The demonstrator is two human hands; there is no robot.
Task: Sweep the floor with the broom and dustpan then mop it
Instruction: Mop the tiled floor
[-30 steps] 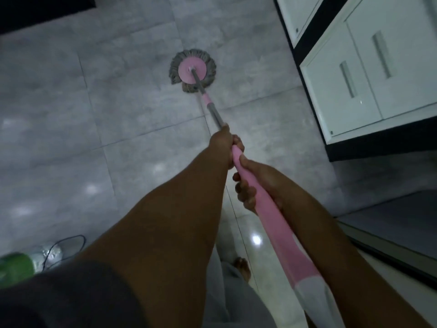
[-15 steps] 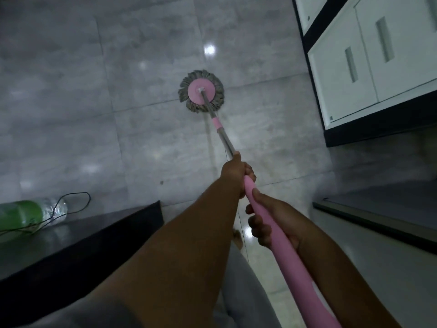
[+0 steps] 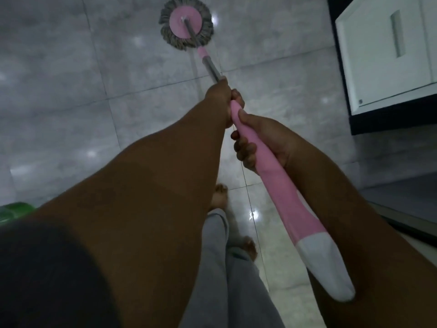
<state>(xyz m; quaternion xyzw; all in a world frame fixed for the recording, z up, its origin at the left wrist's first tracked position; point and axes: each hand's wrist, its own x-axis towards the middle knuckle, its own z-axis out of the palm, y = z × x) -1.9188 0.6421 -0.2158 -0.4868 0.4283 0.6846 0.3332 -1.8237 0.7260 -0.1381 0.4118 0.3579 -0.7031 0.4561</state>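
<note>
A round mop head (image 3: 186,26), pink disc with grey strands, lies flat on the grey tiled floor (image 3: 71,95) at the top middle. Its metal pole runs back into a pink handle (image 3: 279,185) with a white end cap. My left hand (image 3: 221,95) grips the handle at its upper end, where pink meets metal. Just behind it my right hand (image 3: 255,140) holds the pink part, fingers curled round it. No broom or dustpan is in view.
A white cabinet (image 3: 383,58) on a dark base stands at the upper right. A dark-edged ledge (image 3: 402,209) lies at the right. A green object (image 3: 14,210) peeks in at the left edge. My bare feet (image 3: 218,195) stand on the tiles below the hands.
The mop head has gone farther forward across the tiles, up in the view. Both hands keep their grip. The dark furniture seen at the lower left half a second ago is out of view.
</note>
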